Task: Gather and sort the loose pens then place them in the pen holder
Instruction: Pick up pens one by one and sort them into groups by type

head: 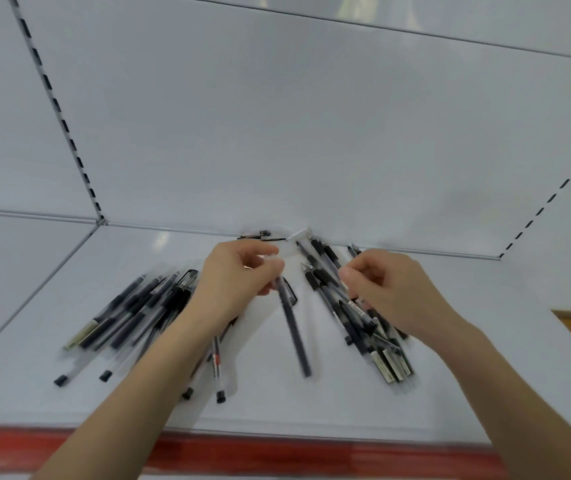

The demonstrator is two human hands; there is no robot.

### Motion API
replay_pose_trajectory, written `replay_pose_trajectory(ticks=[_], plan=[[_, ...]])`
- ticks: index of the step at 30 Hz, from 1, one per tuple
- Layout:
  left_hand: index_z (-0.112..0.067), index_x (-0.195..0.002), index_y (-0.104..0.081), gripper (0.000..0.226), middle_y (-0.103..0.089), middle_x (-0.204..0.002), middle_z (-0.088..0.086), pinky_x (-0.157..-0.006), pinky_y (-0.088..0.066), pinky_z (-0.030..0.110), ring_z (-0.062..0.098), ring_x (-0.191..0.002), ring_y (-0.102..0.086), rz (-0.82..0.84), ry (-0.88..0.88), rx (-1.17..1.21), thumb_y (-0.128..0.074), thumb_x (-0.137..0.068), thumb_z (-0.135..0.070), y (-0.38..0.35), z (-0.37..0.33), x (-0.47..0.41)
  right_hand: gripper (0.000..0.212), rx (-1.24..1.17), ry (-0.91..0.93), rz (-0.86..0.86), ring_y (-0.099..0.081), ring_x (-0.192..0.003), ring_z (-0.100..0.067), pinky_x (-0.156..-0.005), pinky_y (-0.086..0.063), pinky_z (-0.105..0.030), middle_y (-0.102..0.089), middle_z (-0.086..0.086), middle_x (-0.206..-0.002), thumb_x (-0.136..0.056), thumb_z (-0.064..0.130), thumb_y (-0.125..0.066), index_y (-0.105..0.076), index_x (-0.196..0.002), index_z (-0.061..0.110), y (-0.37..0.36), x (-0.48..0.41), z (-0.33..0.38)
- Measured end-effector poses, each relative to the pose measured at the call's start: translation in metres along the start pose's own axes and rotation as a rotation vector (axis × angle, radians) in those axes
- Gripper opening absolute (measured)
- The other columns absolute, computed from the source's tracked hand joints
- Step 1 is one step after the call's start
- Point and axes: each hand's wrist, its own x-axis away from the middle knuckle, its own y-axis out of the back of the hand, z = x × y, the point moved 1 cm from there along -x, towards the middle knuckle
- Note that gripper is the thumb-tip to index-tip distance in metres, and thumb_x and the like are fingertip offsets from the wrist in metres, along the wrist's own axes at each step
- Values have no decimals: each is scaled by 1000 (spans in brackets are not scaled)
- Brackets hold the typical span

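Head view: white back panel [277, 133] rises beyond both hands; white shelf [312, 403] lies under them, w/ red edge strip [277, 448] below the forearms. 2 heaps of dark pens sit on the shelf: left pile [131, 313] fans outward from the left hand [239, 275], right pile [363, 323] lies beneath the right hand [388, 289]. Left hand pinches 1 single pen [296, 337] by its top end, the barrel hanging down btwn the hands. Right hand's fingers curl over its pile; blur hides whether they grip. Small pen bits [260, 236] lie just beyond the left fingers, at the panel's foot.
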Motion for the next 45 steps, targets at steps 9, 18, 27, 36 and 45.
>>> replay_pose_trajectory(ticks=[9, 18, 27, 36, 45], plan=[[-18, -116, -58, 31, -61, -112, 2, -84, -42, 28, 21, -107, -53, 143, -75, -894, -52, -87, -23, 2, 13, 6, 22, 437, 25, 136, -59, -82, -23, -71, -45, -33, -64, -4, -85, -88, 27, -54, -62, -86, 6, -32, -18, -5], [-15, -117, -53, 33, -54, -112, 6, -84, -41, 30, 25, -103, -53, 124, -116, -995, -56, -87, -29, 9, 18, 3, 42, 605, 4, 197, -28, -46, -16, -44, -20, -27, -29, -2, -52, -83, 12, -54, -26, -51, 12, -48, -34, -3], [-15, -111, -62, 29, -57, -117, 6, -92, -41, 35, 25, -110, -51, 498, -445, -1144, -45, -89, -9, -26, 14, -20, 47, 473, -24, 266, -27, -41, -16, -47, -25, -27, -26, 0, -44, -81, 14, -57, -27, -45, 14, -34, -26, -12], [-17, -109, -61, 23, -58, -113, 3, -89, -42, 33, 23, -108, -53, 479, -406, -1188, -46, -93, -21, -19, 12, -18, 39, 483, -41, 291, -30, -44, -17, -44, -24, -26, -32, -2, -48, -82, 15, -54, -30, -51, 10, -41, -21, -2], [-16, -89, -64, 11, -67, -65, -3, -56, -49, 14, 7, -62, -63, -9, -6, 363, -57, -88, -9, 9, -21, 4, 13, -286, 63, -67, -44, -38, -3, -45, -37, -10, -58, -6, -49, -86, 8, -53, -56, -75, 14, -6, 12, 24]])
